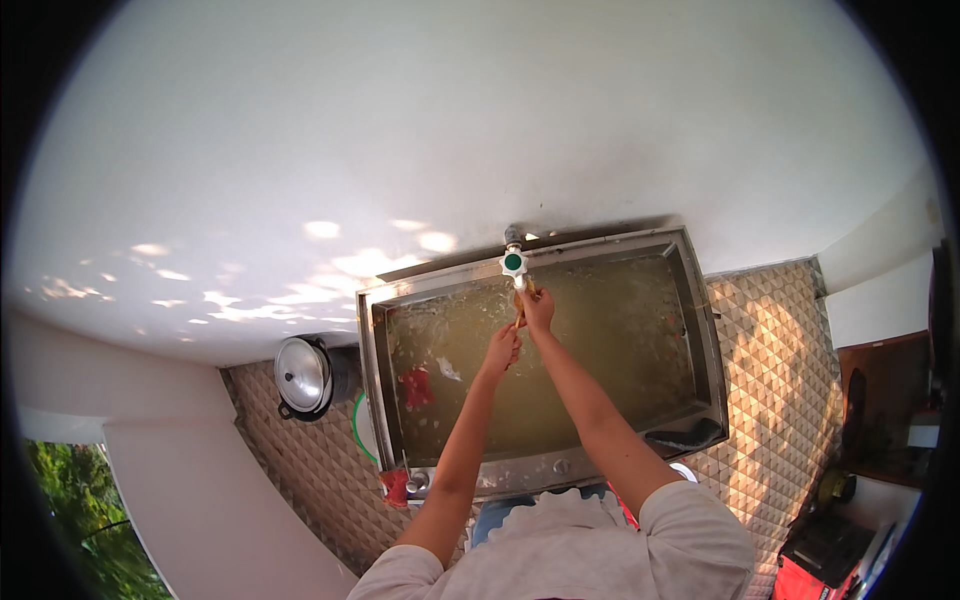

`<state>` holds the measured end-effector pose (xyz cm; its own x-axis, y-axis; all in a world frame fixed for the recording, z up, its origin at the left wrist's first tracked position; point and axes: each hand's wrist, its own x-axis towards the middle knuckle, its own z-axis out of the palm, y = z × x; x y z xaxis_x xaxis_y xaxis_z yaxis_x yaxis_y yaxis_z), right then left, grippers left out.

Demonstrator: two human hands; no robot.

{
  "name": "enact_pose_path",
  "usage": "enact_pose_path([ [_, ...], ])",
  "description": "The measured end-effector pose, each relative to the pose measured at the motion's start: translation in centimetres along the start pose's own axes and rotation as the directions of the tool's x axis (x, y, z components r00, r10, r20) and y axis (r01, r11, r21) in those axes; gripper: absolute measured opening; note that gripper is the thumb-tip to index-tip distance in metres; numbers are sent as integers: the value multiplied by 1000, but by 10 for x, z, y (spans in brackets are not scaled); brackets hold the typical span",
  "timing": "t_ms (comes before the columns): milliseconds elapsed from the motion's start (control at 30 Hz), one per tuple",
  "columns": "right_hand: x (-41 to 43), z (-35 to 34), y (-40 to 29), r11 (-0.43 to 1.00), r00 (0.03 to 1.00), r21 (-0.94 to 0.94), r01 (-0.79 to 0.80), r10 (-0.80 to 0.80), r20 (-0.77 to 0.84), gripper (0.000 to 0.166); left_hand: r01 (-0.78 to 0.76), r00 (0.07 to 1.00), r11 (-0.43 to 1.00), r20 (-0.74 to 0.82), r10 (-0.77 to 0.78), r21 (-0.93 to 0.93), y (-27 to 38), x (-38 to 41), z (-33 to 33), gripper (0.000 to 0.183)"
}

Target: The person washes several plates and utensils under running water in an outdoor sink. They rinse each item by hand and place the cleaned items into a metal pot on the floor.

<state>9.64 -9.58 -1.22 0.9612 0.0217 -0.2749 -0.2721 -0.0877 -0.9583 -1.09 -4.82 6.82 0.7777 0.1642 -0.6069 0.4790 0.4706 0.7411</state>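
My left hand (502, 349) is closed around the lower part of a slender orange-brown utensil (519, 315), whose exact kind I cannot tell. Just above and to the right, my right hand (538, 309) grips its upper part, and the fingers hide much of it. Both hands are directly below the spout of a wall tap (513, 262), which has a white star-shaped handle with a green centre. Beneath them is a large rectangular metal basin (510, 474) of murky water. A red piece (417, 388) and a small whitish scrap (448, 369) lie in the basin's left part.
A lidded metal pot (303, 373) stands on the tiled floor (772, 337) left of the basin, near a green-rimmed container (361, 427). A red cloth (394, 487) hangs at the front left corner. A dark object (684, 435) rests on the front right corner. The wall (480, 135) rises behind.
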Motion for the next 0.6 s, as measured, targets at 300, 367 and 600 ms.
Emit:
enact_pose_path([
  [300,-9,-21,-12,960,926,92,-265,227,300,53,-92,992,979,-72,107,183,-23,46,-17,30],
  [367,13,-44,8,994,964,65,-86,66,259,60,-133,991,977,13,133,165,-17,71,10,32],
  [600,-53,-53,-56,789,606,-131,-600,555,570,41,-167,966,958,-156,207,235,-31,107,-18,30],
])
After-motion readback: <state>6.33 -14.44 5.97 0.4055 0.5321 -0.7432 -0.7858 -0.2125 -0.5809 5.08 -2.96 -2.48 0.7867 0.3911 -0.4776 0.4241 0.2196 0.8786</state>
